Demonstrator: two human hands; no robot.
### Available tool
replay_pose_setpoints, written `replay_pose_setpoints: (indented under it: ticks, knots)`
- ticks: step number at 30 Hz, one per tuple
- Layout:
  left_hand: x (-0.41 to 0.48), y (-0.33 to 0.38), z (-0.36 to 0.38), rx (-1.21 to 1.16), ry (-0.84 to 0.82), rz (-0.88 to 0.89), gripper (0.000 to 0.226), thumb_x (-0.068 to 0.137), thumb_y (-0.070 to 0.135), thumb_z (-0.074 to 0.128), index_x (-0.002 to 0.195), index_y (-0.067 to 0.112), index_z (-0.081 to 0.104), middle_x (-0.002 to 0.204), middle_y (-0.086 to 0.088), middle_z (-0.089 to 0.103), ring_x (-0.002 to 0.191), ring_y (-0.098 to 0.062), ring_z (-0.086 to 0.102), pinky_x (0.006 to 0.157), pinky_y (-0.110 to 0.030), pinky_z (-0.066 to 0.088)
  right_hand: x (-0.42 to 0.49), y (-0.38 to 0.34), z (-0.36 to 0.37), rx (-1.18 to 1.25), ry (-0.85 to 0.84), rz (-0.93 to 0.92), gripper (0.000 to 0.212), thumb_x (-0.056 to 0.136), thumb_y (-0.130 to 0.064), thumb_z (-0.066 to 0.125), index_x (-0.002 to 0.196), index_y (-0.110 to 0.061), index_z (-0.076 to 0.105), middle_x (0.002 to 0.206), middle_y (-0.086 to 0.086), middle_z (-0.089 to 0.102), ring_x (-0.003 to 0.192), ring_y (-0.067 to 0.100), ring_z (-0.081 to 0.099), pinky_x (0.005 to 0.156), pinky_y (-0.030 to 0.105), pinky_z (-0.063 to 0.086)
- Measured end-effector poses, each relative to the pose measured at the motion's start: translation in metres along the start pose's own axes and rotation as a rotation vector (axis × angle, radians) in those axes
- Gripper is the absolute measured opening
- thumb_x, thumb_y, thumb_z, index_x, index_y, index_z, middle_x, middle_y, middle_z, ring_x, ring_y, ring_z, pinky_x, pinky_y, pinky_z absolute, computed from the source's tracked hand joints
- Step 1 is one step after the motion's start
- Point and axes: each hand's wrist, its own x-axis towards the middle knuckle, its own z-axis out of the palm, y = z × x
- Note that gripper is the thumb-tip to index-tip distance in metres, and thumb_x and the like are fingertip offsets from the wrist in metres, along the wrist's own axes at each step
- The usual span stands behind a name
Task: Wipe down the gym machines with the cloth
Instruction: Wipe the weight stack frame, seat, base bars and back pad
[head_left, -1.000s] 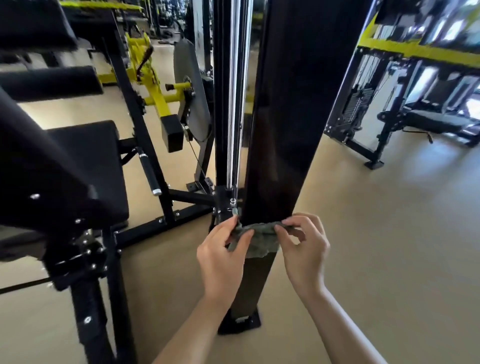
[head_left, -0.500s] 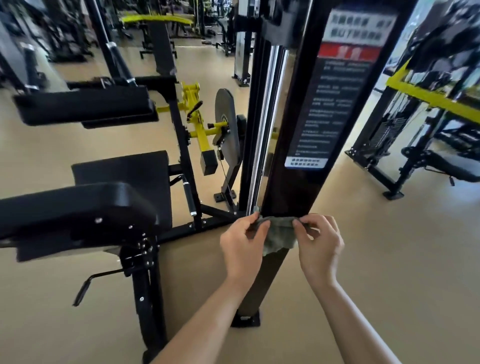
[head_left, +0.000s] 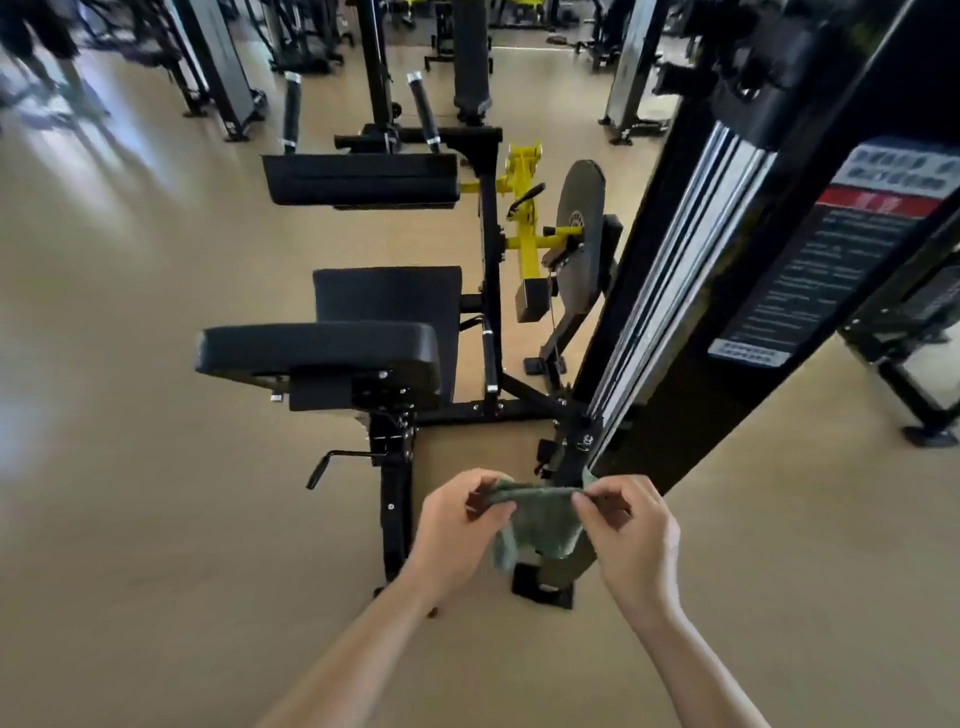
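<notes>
A small grey-green cloth (head_left: 540, 525) hangs between my two hands, held up in the air in front of the machine. My left hand (head_left: 457, 530) pinches its left top edge and my right hand (head_left: 634, 535) pinches its right top edge. Behind the cloth rises the tall black column (head_left: 727, 291) of a weight machine, with chrome guide rods (head_left: 675, 270) and a printed label (head_left: 852, 249). The cloth is off the column's face. To the left stands the machine's black padded seat (head_left: 317, 348) and back pad (head_left: 389, 296).
A yellow lever arm (head_left: 524, 228) and a grey round cam plate (head_left: 579, 228) sit behind the seat. A crank handle (head_left: 337, 462) sticks out under the seat. The column's foot plate (head_left: 543, 590) is bolted to the tan floor (head_left: 156, 519). More black machines stand at the back and far right.
The view has swung up and left, showing more of the seat and floor. Both hands with the cloth have come away from the column's face and moved left and lower.
</notes>
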Motion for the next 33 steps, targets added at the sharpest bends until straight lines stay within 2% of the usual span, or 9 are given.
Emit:
replay_pose_setpoints:
  ticks: [3, 5, 10, 14, 17, 20, 24, 29, 33]
  knots:
    - [-0.018, -0.039, -0.048, 0.056, 0.045, -0.043, 0.019, 0.089, 0.020, 0.075, 0.093, 0.038, 0.071, 0.086, 0.018, 0.071, 0.084, -0.005, 0.067, 0.082, -0.035, 0.056, -0.016, -0.009, 0.039, -0.017, -0.130, 0.015, 0.033, 0.071, 0.003, 0.087, 0.087, -0.020, 0.071, 0.094, -0.010, 0.063, 0.083, 0.009, 0.067, 0.073, 0.019, 0.057]
    - [-0.023, -0.061, -0.079, 0.094, 0.078, -0.065, 0.014, 0.086, 0.021, 0.075, 0.091, 0.034, 0.072, 0.081, 0.017, 0.071, 0.079, -0.005, 0.067, 0.077, -0.032, 0.054, -0.025, -0.019, 0.071, -0.038, -0.173, 0.006, 0.038, 0.068, 0.006, 0.088, 0.089, -0.020, 0.070, 0.095, -0.010, 0.062, 0.083, 0.007, 0.068, 0.074, 0.018, 0.057]
    - [-0.016, -0.095, -0.154, 0.105, 0.287, -0.036, 0.036, 0.085, 0.019, 0.077, 0.087, 0.053, 0.066, 0.091, 0.024, 0.070, 0.084, 0.000, 0.068, 0.073, -0.017, 0.052, -0.031, -0.064, 0.156, -0.029, -0.182, 0.044, 0.046, 0.078, 0.003, 0.082, 0.083, -0.040, 0.064, 0.092, -0.010, 0.064, 0.083, 0.005, 0.066, 0.072, 0.014, 0.054]
    - [0.007, -0.118, -0.202, -0.022, 0.455, -0.021, 0.043, 0.085, 0.010, 0.079, 0.093, 0.050, 0.065, 0.097, 0.020, 0.062, 0.086, -0.008, 0.068, 0.078, -0.026, 0.056, -0.022, -0.103, 0.221, 0.036, -0.116, 0.067, 0.032, 0.082, 0.001, 0.077, 0.087, -0.029, 0.068, 0.096, -0.009, 0.065, 0.086, 0.007, 0.067, 0.076, 0.020, 0.057]
    - [0.029, -0.123, -0.224, -0.138, 0.515, -0.055, 0.038, 0.086, 0.013, 0.079, 0.095, 0.047, 0.065, 0.095, 0.014, 0.062, 0.086, -0.004, 0.067, 0.077, -0.015, 0.052, -0.009, -0.124, 0.260, 0.071, -0.037, 0.111, 0.028, 0.085, 0.000, 0.075, 0.091, -0.026, 0.068, 0.099, -0.009, 0.064, 0.088, 0.005, 0.066, 0.078, 0.017, 0.055]
    - [0.052, -0.114, -0.230, -0.304, 0.541, -0.145, 0.024, 0.087, 0.019, 0.079, 0.096, 0.033, 0.062, 0.096, 0.010, 0.066, 0.088, -0.008, 0.067, 0.079, -0.025, 0.056, 0.007, -0.140, 0.288, 0.090, 0.120, 0.153, 0.021, 0.089, -0.005, 0.072, 0.095, -0.024, 0.066, 0.099, -0.010, 0.063, 0.087, 0.003, 0.064, 0.077, 0.011, 0.051]
    - [0.078, -0.099, -0.222, -0.466, 0.519, -0.335, 0.027, 0.085, 0.028, 0.082, 0.100, 0.021, 0.061, 0.097, 0.004, 0.068, 0.095, -0.016, 0.067, 0.088, -0.033, 0.056, 0.031, -0.143, 0.311, 0.120, 0.293, 0.220, 0.016, 0.092, -0.015, 0.072, 0.097, -0.025, 0.061, 0.095, -0.008, 0.064, 0.086, 0.000, 0.062, 0.076, 0.014, 0.049]
    - [0.096, -0.098, -0.211, -0.470, 0.531, -0.423, 0.033, 0.083, 0.036, 0.082, 0.108, 0.018, 0.070, 0.103, 0.004, 0.074, 0.098, -0.016, 0.069, 0.099, -0.041, 0.055, 0.031, -0.125, 0.330, 0.136, 0.034, 0.275, 0.030, 0.092, -0.023, 0.073, 0.119, -0.024, 0.062, 0.111, -0.010, 0.070, 0.107, 0.005, 0.065, 0.093, 0.025, 0.053]
    - [0.103, -0.098, -0.210, -0.405, 0.537, -0.417, 0.032, 0.081, 0.039, 0.083, 0.103, 0.023, 0.066, 0.103, 0.004, 0.072, 0.099, -0.019, 0.069, 0.097, -0.041, 0.055, 0.037, -0.120, 0.329, 0.197, 0.006, 0.316, 0.026, 0.092, -0.026, 0.073, 0.116, -0.028, 0.062, 0.107, -0.023, 0.067, 0.105, -0.001, 0.065, 0.086, 0.011, 0.052]
